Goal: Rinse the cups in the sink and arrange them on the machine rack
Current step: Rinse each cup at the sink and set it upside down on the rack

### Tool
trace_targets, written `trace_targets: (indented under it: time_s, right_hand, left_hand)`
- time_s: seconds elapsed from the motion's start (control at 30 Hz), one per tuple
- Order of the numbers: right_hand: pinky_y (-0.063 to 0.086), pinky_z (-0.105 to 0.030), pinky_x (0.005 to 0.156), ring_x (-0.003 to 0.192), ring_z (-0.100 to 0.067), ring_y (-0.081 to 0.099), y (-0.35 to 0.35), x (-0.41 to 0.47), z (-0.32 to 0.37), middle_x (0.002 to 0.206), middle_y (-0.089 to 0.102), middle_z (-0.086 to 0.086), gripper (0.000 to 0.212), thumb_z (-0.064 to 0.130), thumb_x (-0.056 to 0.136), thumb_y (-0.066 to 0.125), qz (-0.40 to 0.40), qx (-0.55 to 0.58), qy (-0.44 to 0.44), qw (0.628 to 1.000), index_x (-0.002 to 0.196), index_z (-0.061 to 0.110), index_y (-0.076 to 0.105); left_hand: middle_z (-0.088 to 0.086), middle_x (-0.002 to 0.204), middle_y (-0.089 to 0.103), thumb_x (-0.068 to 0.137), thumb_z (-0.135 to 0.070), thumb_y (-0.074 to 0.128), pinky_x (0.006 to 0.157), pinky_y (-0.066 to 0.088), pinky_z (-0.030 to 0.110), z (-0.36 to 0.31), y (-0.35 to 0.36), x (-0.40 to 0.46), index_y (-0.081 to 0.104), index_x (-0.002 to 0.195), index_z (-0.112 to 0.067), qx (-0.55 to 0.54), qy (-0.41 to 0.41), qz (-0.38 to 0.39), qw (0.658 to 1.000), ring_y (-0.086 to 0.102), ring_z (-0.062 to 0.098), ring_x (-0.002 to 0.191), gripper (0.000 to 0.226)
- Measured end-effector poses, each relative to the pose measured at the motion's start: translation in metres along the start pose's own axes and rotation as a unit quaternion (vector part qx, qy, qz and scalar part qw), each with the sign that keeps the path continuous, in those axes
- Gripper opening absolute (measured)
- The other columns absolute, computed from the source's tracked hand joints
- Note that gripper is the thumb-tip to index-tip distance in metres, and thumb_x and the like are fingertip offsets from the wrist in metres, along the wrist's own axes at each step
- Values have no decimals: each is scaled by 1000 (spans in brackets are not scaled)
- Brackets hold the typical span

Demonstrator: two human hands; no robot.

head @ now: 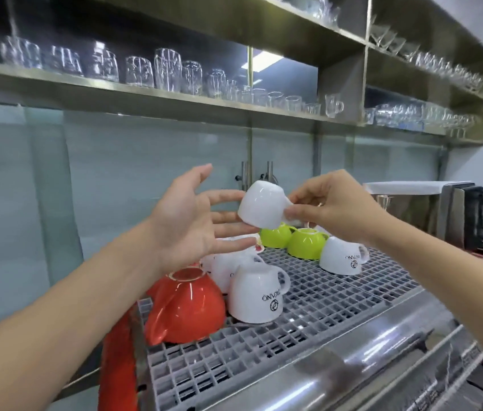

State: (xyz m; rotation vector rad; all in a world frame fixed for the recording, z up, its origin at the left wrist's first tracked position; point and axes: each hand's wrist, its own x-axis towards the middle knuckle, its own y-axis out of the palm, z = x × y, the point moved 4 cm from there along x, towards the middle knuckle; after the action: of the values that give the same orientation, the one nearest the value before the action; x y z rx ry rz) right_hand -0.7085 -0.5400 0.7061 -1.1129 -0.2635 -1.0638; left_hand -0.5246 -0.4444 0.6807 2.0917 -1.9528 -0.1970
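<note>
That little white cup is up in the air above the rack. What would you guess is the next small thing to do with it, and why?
Probably lower it, upside down, onto a bare patch of the grey rack. The right hand pinches the small white cup by its handle, already tipped over, while the left hand is open beside it. The other cups, such as the logo cup, sit inverted.

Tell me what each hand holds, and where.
Right hand pinches a small white cup by its handle side, tilted. Left hand is open, holding nothing.
</note>
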Motion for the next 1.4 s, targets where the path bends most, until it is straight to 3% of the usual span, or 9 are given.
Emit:
trace_targets:
  time_s: [0.2, 0.4, 0.57, 0.73, 0.83, 0.9, 1.0, 1.17, 1.4]
  right_hand:
    - [55, -32, 61, 57, -11, 62, -9, 32, -42, 66, 74, -3, 7, 21, 77, 80, -4, -6, -31, 1000, 75, 15, 76]
    - [41, -10, 48, 47, 0, 51, -9, 62, -75, 65, 71, 0, 8, 20, 77, 80, -17, -16, -49, 999, 77, 13, 76]
    - [39, -10, 49, 49, -2, 50, 0, 84, -96, 68, 71, -4, 9, 17, 76, 80, 5, -24, -58, 998, 77, 11, 74]
    - [37, -4, 46, 45, 4, 52, 16, 102, -115, 61, 67, 1, 10, 18, 75, 81, 30, -40, -59, 997, 72, 14, 72]
    - [39, -6, 45, 52, -6, 55, 26, 108, -124, 69, 72, -7, 11, 19, 75, 81, 53, -45, -54, 996, 74, 11, 74]
    - [39, -5, 45, 51, -4, 55, 34, 110, -128, 65, 70, -2, 12, 19, 75, 81, 78, -62, -54, 994, 72, 12, 73]
    - [46, -13, 61, 47, 5, 54, 49, 110, -135, 57, 63, 10, 13, 16, 76, 80, 118, -86, -61, 987, 68, 18, 69]
    - [44, -15, 56, 57, -5, 56, 73, 110, -149, 58, 60, 13, 6, 14, 74, 80, 162, -116, -65, 978, 76, 12, 74]
    - [57, -30, 75, 76, -18, 69, 86, 114, -158, 65, 66, 6, 9, 16, 73, 80, 225, -159, -63, 959, 75, 14, 72]
  left_hand:
    - [32, 127, 61, 99, -57, 30, 95, 53, 49, -8, 12, 42, 61, 126, -4, 84, 23, -64, 994, 65, 41, 115, 68]
    - [28, 125, 63, 100, -59, 27, 93, 54, 45, -10, 19, 72, 63, 124, -5, 161, 31, -115, 980, 66, 37, 111, 69]
    - [20, 120, 62, 100, -59, 22, 92, 52, 42, -8, 17, 99, 64, 123, 0, 242, 37, -160, 956, 61, 32, 106, 76]
    - [11, 109, 70, 99, -64, 17, 87, 47, 37, -7, 8, 125, 71, 111, -13, 342, 38, -192, 919, 59, 22, 99, 75]
    - [10, 107, 73, 95, -70, 17, 82, 45, 36, -5, 0, 139, 74, 107, -15, 373, 13, -204, 905, 60, 21, 98, 80]
    - [8, 101, 74, 93, -74, 16, 80, 44, 36, -1, -3, 145, 75, 103, -13, 401, -7, -205, 893, 59, 21, 96, 85]
    - [8, 102, 74, 91, -77, 12, 78, 40, 35, 10, -3, 152, 72, 102, -9, 444, -43, -198, 873, 57, 21, 94, 92]
    - [12, 111, 74, 87, -79, 1, 77, 34, 36, 25, -7, 164, 70, 103, -7, 507, -104, -182, 836, 59, 20, 93, 101]
    - [17, 118, 70, 82, -82, -6, 104, 29, 41, 36, -9, 176, 63, 121, 1, 530, -169, -141, 819, 59, 26, 112, 115]
